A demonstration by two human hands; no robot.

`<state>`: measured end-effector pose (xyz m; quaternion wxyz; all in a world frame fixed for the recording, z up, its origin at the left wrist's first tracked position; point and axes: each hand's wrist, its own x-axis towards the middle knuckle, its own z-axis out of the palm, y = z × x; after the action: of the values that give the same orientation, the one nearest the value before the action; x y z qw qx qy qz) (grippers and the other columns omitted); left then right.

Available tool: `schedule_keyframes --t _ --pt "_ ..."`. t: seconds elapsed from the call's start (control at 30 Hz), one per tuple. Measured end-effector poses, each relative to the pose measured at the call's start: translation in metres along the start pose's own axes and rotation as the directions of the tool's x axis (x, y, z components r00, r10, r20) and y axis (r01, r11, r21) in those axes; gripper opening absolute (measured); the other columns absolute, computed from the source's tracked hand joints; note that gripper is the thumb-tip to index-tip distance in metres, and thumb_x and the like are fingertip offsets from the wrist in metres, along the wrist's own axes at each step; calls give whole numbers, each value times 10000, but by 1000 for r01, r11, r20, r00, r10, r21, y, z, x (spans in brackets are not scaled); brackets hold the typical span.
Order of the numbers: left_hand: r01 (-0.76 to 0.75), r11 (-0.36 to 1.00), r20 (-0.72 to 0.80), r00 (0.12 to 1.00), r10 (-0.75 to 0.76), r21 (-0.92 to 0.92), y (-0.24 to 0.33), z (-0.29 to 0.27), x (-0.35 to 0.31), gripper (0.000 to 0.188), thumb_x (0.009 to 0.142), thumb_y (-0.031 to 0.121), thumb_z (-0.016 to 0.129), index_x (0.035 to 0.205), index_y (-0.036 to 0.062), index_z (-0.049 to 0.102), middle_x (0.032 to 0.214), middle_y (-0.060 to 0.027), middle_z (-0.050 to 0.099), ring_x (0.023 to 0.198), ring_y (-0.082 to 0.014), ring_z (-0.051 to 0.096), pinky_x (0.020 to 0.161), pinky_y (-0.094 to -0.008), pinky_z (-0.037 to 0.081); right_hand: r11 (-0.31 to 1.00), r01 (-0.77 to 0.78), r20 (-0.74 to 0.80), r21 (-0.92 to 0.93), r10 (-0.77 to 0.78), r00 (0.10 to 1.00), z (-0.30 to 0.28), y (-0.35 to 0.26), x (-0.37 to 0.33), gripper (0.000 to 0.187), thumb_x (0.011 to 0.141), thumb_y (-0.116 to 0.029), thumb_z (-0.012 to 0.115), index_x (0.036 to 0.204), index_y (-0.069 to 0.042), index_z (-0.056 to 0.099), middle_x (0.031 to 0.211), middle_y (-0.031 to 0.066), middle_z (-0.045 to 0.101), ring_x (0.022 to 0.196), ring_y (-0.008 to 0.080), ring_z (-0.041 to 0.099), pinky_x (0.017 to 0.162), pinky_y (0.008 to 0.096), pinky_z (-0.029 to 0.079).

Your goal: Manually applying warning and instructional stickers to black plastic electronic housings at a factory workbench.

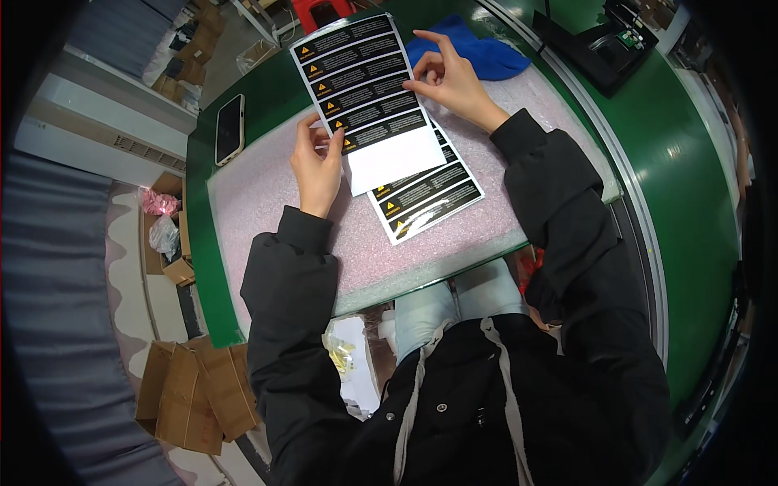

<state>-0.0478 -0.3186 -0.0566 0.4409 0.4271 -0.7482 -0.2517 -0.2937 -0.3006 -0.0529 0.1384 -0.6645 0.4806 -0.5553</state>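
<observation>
Label sheet point(361, 89): left hand point(318, 166) pinches lower edge, right hand point(450, 79) picks at side w/ fingertips; risk: tearing/creasing if pulled unevenly

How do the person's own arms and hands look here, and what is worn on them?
Both arms are covered by the long sleeves of a dark, black-looking padded jacket, puffy and creased, ending in plain cuffs at the wrists. The left hand and the right hand are bare: no gloves. No ring, watch or bracelet is visible. No markings show on the sleeves.
</observation>
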Motion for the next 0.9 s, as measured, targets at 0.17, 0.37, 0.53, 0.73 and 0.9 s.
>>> schedule_keyframes --t 0.17,0.37,0.53,0.73,0.9 --pt "-27 1000 1 1000 27 -11 1 0 -1 318 807 24 616 1103 16 501 810 -97 622 690 -140 590 630 -259 478 1000 5 12 -29 -5 1000 -1 0 1 717 740 -110 724 1321 -47 309 712 26 586 543 66 464 516 193 391" --pt "64 986 41 997 -59 -153 -3 0 0 338 804 -19 602 1123 7 493 829 -103 630 704 -128 593 642 -242 479 997 45 7 -70 -44 999 -1 4 0 713 737 -123 713 1310 -36 299 734 48 611 532 116 522 520 221 425" --pt "158 950 83 987 -141 -270 -5 0 0 356 804 -34 595 1142 2 486 838 -98 631 716 -116 590 654 -233 476 999 -5 25 -51 6 1000 -3 1 2 727 769 -80 688 1358 -71 263 873 51 599 556 67 460 535 192 399" --pt "169 951 97 984 -148 -261 -3 -3 0 368 802 -50 588 1151 -1 482 840 -91 630 720 -112 587 655 -226 470 897 226 -229 -379 -328 917 -35 -24 5 702 789 -74 655 1364 -72 251 1122 104 555 665 128 550 622 245 465" --pt "174 944 102 983 -151 -279 0 -2 2 371 796 -64 585 1148 -2 485 838 -90 631 721 -114 587 656 -224 466 699 153 -500 -699 -630 595 -152 -31 6 525 730 -120 706 1176 -38 443 958 85 544 716 190 567 677 291 457"
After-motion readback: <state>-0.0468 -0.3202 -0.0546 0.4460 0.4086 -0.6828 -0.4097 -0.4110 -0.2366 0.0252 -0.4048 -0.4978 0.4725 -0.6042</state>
